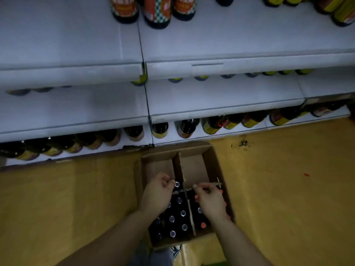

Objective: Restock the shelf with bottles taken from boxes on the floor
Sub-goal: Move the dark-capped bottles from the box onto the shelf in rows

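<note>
Cardboard box [211,160] sits open on the yellow floor [288,189], just in front of the white shelf [221,100]. We see dark bottles [177,217] standing packed in its near compartments. The left hand [157,194] curls its fingers [167,182] round the top of a silver-capped bottle [177,184]. The right hand [210,201] bends its fingers at the divider [179,167]; we cannot tell whether they grip it.
</note>
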Motion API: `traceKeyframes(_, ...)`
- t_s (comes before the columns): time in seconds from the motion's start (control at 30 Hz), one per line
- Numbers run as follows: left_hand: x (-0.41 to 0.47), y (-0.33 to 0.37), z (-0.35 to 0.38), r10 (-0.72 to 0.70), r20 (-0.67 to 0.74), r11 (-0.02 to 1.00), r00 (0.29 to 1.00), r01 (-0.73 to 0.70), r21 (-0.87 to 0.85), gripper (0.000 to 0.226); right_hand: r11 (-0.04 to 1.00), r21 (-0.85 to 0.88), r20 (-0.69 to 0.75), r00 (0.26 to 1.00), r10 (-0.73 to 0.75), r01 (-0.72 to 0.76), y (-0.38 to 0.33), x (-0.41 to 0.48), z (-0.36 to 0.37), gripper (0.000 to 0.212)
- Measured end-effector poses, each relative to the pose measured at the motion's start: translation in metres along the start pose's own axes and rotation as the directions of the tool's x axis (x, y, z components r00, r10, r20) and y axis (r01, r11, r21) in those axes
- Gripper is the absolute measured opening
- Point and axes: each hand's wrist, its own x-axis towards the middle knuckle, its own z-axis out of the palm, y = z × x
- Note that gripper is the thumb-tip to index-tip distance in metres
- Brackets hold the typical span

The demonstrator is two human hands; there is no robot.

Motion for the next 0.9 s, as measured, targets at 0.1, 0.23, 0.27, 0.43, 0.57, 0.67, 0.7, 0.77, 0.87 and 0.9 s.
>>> traceKeyframes(0.1,0.028,-0.031,0.018,-0.018,-0.022,1.0,1.0,0.018,-0.009,0.013,0.999,-0.042,0.013,1.0,-0.021,0.022,0.022,0.029,0.02,0.023)
traceKeyframes(0.23,0.066,-0.07,0.045,-0.031,-0.003,0.999,1.0,0.031,0.014,0.014,0.997,-0.067,0.053,0.998,-0.02,0.024,0.046,0.072,0.042,0.014)
traceKeyframes(0.27,0.077,-0.079,0.053,-0.034,-0.002,0.999,0.999,0.034,0.012,0.017,0.997,-0.077,0.056,0.998,-0.026,0.03,0.052,0.084,0.049,0.016)
traceKeyframes(0.43,0.129,-0.123,0.09,-0.041,0.021,0.998,0.999,0.04,0.057,0.023,0.992,-0.119,0.057,0.998,-0.023,0.029,0.084,0.141,0.086,0.02)
traceKeyframes(0.57,0.161,-0.159,0.116,-0.036,0.008,0.995,0.999,0.035,0.096,0.019,0.989,-0.147,0.05,0.999,0.01,-0.003,0.108,0.184,0.116,0.027)
traceKeyframes(0.67,0.178,-0.181,0.128,-0.01,-0.011,0.988,1.0,0.011,0.154,0.019,0.984,-0.177,0.043,0.999,0.009,-0.001,0.122,0.21,0.135,0.035)
traceKeyframes(0.7,0.184,-0.187,0.13,-0.002,-0.018,0.984,1.0,0.006,0.179,0.019,0.98,-0.198,0.044,0.999,-0.007,0.015,0.125,0.218,0.14,0.037)
traceKeyframes(0.77,0.194,-0.199,0.133,0.029,-0.028,0.961,0.999,-0.021,0.274,0.023,0.959,-0.278,0.052,0.998,-0.042,0.055,0.131,0.229,0.149,0.042)
traceKeyframes(0.87,0.206,-0.212,0.135,0.052,-0.004,0.889,0.999,-0.044,0.457,0.034,0.914,-0.393,0.068,0.994,-0.084,0.104,0.142,0.244,0.157,0.048)
traceKeyframes(0.9,0.209,-0.216,0.137,0.043,0.012,0.866,0.999,-0.043,0.497,0.038,0.899,-0.423,0.082,0.992,-0.091,0.117,0.146,0.25,0.16,0.049)
